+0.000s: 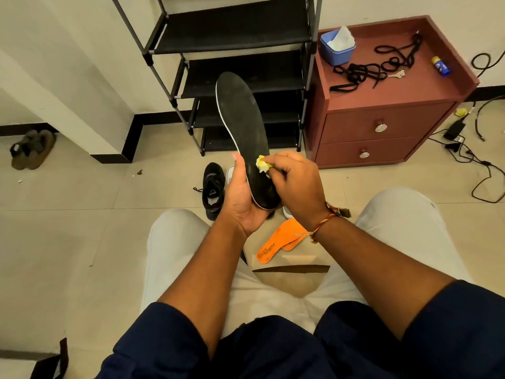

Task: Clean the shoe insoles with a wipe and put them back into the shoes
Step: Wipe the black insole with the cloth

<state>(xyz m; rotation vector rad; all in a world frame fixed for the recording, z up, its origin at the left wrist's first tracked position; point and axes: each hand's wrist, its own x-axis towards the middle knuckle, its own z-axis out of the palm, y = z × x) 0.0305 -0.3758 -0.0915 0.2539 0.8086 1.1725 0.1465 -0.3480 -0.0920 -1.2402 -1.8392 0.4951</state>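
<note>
While a pair of brown sandals (32,149) lies on the floor (68,203) at the far left beside the wall, a black shoe (213,190) stands on the tiles just left of the hands, toe toward the person. The left hand (240,198) cups the near end of a black insole (244,138), its grip closed around the heel with the thumb along the left edge; the insole tilts up and away, its far tip in front of the black shoe rack (235,64). The right hand (293,184) pinches a crumpled yellowish wipe (263,164) in a tight grip and presses it against the insole's dark face near the lower middle. A red thread band (323,224) circles the right wrist. Below the hands, two orange insoles (281,239) lie overlapping on the floor between the person's knees. To the right stands a reddish-brown bench (382,127) with two drawers; on its top sit a blue tub of wipes (337,47), tangled black laces (371,68) and a small yellow-and-blue bottle (440,66). Cables (475,160) trail over the floor at the far right.
</note>
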